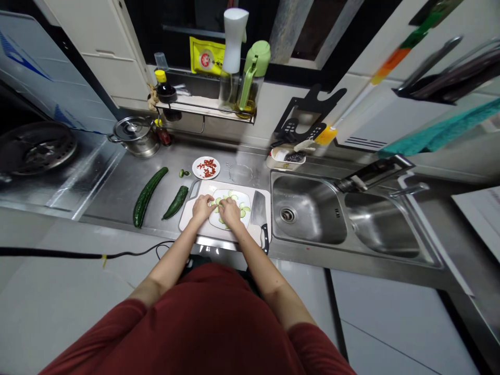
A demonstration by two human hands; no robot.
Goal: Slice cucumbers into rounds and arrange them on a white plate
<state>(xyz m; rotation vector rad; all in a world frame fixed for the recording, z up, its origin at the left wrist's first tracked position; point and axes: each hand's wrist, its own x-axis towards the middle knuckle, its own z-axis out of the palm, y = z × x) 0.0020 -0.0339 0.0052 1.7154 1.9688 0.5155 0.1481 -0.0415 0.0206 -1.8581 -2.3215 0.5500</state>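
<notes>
A square white plate (244, 201) lies on a pale cutting board (188, 219), with thin green cucumber slices (242, 212) set around it. Both of my hands are over the plate, close together. My left hand (203, 209) is at its left edge, fingertips pinched at a cucumber slice. Just beside it, my right hand (229, 212) has its fingers bent down and closed on a slice near the plate's middle. Parts of the slices and the fingertips are hidden. A cleaver (258, 208) rests on the board's right side, its black handle toward me.
Left of the board lie a whole cucumber (150, 197) and a cut cucumber (175, 202). Behind are small cucumber ends (184, 173) and a plate of chopped red pieces (206, 167). A double sink (308, 208) adjoins on the right; a lidded pot (135, 136) stands back left.
</notes>
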